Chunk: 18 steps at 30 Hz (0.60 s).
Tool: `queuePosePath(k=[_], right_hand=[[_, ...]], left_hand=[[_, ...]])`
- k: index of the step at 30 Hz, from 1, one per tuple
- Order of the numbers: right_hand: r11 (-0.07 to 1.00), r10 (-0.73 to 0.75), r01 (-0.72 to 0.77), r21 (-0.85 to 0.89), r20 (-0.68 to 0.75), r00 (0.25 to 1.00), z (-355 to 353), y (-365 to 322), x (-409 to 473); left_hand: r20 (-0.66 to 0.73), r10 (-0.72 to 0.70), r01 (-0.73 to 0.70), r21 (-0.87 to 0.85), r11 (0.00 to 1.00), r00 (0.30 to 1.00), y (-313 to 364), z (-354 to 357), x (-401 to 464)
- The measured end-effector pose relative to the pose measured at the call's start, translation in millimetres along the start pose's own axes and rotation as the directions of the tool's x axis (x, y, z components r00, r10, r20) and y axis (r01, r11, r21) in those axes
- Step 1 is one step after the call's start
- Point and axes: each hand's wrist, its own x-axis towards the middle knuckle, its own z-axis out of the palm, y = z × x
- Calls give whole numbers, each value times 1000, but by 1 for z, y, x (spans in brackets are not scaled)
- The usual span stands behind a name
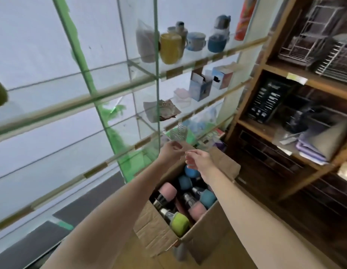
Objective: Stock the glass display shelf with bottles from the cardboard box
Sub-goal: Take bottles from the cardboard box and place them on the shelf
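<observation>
A: While the box (pixel 192 226) sat open on the floor by the shelf (pixel 118 90), how far along was the job?

B: Barely begun, I'd judge. The box held many bottles (pixel 168 191) lying on their sides, with pink, blue and green sleeves and dark or metal caps. The near glass bays were mostly bare; mugs (pixel 170 47) and small cartons (pixel 199 88) stood in the farther ones.

A: And the hands?

B: Both were raised over the box's far flap. The left hand (pixel 170 152) pinched something clear and ribbed, perhaps a glass (pixel 178 133); it was too blurred to be sure. The right hand (pixel 197 160) had loose fingers close beside it, grasping nothing I could see.
</observation>
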Motion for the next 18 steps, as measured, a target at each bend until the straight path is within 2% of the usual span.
queuePosePath(k=[6, 13, 18], right_hand=[[983, 172, -176, -52, -80, 982, -16, 71, 13], [948, 270, -283, -145, -103, 957, -32, 119, 47], [902, 346, -373, -218, -152, 926, -67, 146, 93]], left_hand=[[91, -168, 163, 65, 985, 982, -77, 38, 19], [79, -343, 333, 116, 936, 936, -131, 67, 41], [87, -487, 480, 89, 873, 869, -162, 103, 55]])
